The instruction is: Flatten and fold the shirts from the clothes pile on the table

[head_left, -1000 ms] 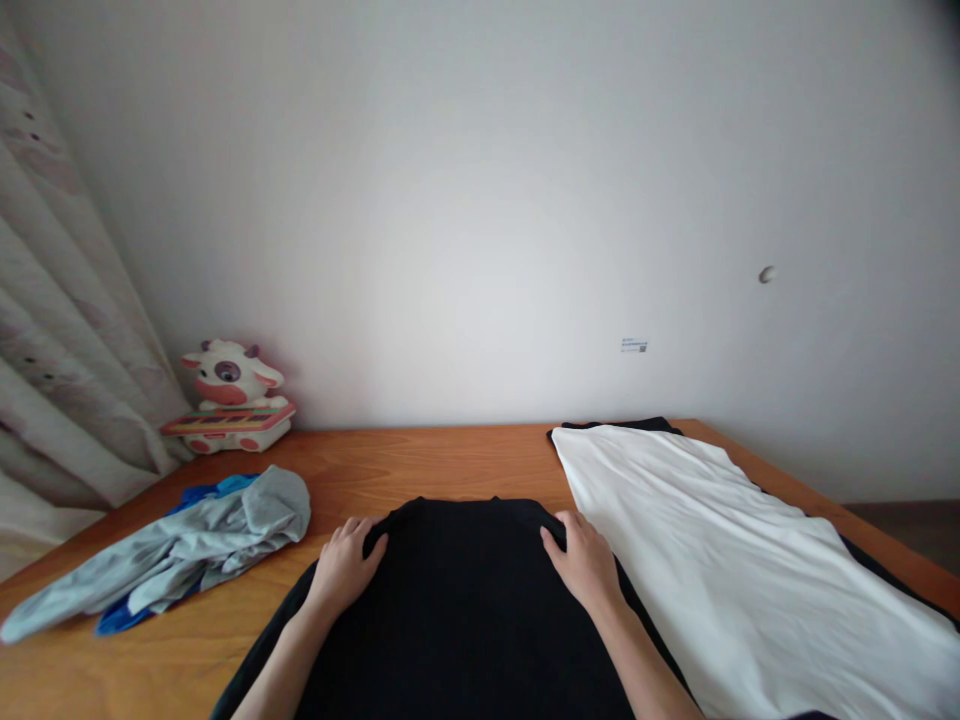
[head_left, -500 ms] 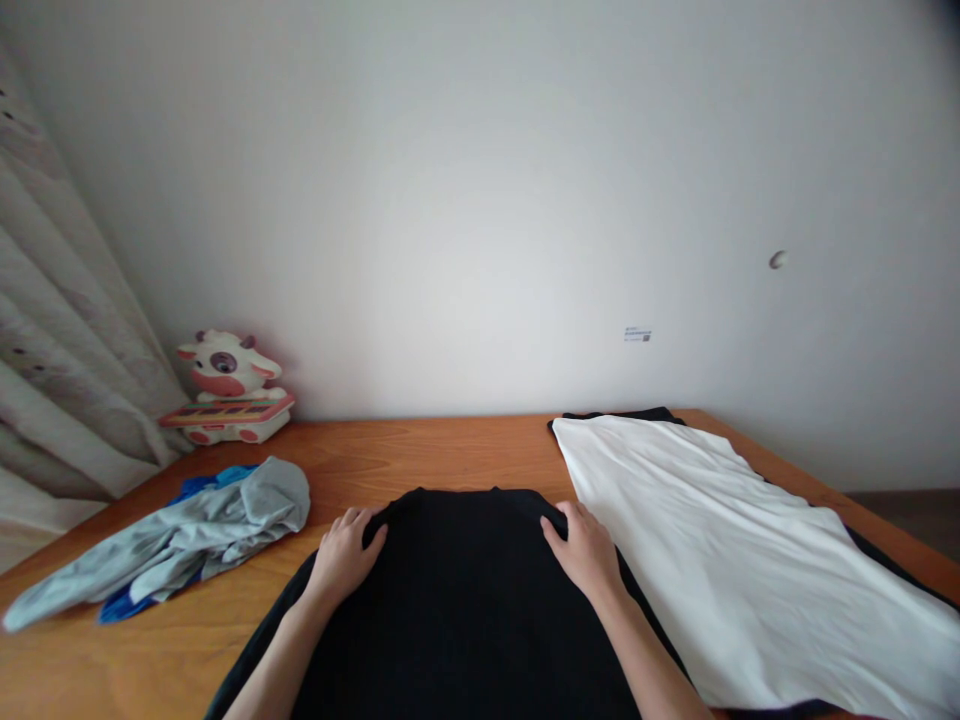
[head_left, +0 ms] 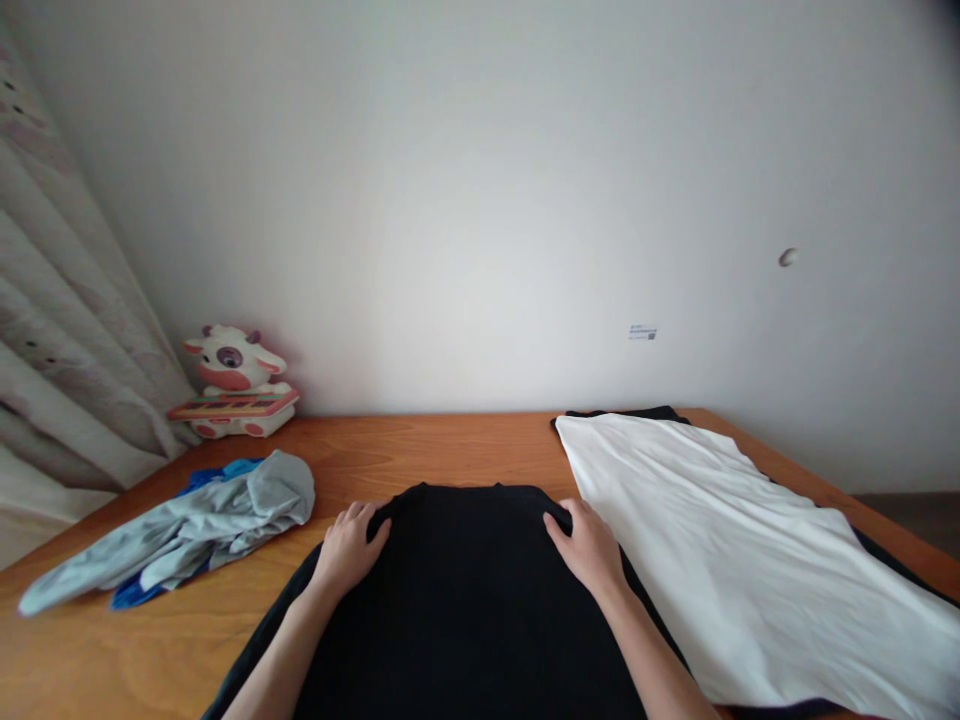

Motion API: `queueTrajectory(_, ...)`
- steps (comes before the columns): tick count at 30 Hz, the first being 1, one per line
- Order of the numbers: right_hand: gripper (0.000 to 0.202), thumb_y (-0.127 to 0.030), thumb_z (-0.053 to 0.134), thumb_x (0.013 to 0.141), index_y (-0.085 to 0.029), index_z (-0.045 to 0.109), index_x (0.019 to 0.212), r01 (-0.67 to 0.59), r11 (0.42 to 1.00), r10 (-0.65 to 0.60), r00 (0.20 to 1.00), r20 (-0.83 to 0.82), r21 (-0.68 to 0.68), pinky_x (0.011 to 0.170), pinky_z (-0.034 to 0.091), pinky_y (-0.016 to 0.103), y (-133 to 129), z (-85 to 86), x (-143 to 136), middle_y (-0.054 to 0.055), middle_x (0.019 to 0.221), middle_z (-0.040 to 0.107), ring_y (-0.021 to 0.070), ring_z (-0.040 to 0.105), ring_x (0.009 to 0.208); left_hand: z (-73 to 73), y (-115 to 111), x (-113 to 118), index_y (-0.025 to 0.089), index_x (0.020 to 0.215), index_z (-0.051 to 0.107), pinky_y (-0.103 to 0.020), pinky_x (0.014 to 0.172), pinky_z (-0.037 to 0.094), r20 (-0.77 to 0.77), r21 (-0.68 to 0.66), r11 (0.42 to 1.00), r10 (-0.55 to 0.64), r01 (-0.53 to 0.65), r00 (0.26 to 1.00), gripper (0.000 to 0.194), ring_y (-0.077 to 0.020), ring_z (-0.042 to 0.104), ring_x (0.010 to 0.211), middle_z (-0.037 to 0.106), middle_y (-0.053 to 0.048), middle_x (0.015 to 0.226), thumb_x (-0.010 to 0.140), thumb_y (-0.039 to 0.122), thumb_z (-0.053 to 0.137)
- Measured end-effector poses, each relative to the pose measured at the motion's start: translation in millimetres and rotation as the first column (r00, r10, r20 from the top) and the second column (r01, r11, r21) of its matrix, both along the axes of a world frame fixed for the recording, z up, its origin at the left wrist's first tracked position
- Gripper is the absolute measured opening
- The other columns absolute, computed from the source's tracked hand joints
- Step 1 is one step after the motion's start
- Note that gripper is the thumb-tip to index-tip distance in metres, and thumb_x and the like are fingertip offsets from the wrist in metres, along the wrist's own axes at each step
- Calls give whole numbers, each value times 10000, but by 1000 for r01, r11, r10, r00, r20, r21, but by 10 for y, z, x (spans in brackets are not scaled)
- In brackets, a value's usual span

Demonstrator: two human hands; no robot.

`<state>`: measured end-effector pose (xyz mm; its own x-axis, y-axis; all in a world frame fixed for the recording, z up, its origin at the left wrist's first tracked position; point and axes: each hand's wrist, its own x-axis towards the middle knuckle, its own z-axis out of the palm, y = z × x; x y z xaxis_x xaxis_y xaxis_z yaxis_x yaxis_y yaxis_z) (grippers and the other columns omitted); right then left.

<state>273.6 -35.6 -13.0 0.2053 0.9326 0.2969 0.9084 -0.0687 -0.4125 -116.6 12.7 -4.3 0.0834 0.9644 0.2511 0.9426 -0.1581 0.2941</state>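
A black garment [head_left: 465,600] lies spread out in front of me on the wooden table, its far edge toward the wall. My left hand [head_left: 351,545] grips its far left corner, thumb on top and fingers curled over the outer edge. At the far right corner, my right hand [head_left: 589,545] grips the cloth in the same way. Both forearms rest over or near the garment's sides. The garment's near part runs out of view at the bottom.
To the right, a white garment [head_left: 720,540] lies flat over black cloth [head_left: 667,412]. Crumpled grey and blue clothes [head_left: 225,520] sit on the left. Behind them stands a cow-shaped toy keyboard [head_left: 236,385] by the curtain [head_left: 67,300]. A wall [head_left: 465,200] borders the wooden table [head_left: 420,440].
The view has shifted slightly, so the surroundings sit a little further right. Both hands keep their hold on the black garment, with hardly any movement.
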Motion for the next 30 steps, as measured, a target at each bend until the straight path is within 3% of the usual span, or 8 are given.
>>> queueTrajectory(10, 242, -385, 537, 955, -194, 653, 1048, 4, 1000, -4, 1000, 2, 21, 845, 480, 316, 13, -37, 14, 87, 1072, 730, 240, 699, 1001, 48, -19, 23, 212, 1264, 642, -447, 1017, 453, -8, -14, 1000, 7, -7, 1000, 412, -307, 608, 1118, 663, -110, 1192, 944, 388, 452)
queueTrajectory(30, 256, -384, 518, 963, -190, 652, 1062, 1, 1000, -1, 1000, -3, -4, 851, 476, 319, 5, -5, 9, 92, 1099, 730, 243, 691, 1009, 13, -2, 5, 213, 1273, 636, -432, 1000, 464, -17, -3, 1000, -4, 4, 1000, 415, -304, 607, 1133, 658, -107, 1195, 956, 402, 446)
